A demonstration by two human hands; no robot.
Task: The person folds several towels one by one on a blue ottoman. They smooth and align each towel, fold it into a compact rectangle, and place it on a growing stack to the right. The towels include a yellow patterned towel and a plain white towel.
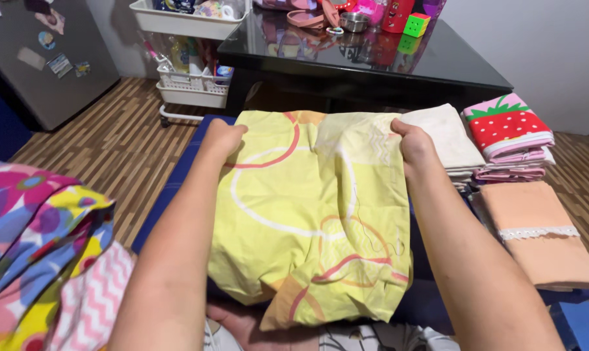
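Left hand: my left hand (221, 138) is closed on the far left corner of the yellow cloth (314, 214), fingers curled over the hem so the edge stays taut.
Right hand: my right hand (414, 144) pinches the far right corner the same way, level with the left, which keeps the top edge straight.
Yellow cloth: spread flat between my arms on the blue surface (171, 188), its near end rumpled toward my lap; I judge it is held at both corners to square it.
Folded stack: cream, strawberry-print and peach pieces (541, 234) sit at the right edge of the surface, apart from the cloth.
Loose heap: bright floral fabrics (41, 247) lie at the left, unfolded.
Beyond: black glass table (450, 58) and white trolley (190, 84) stand past the far edge.
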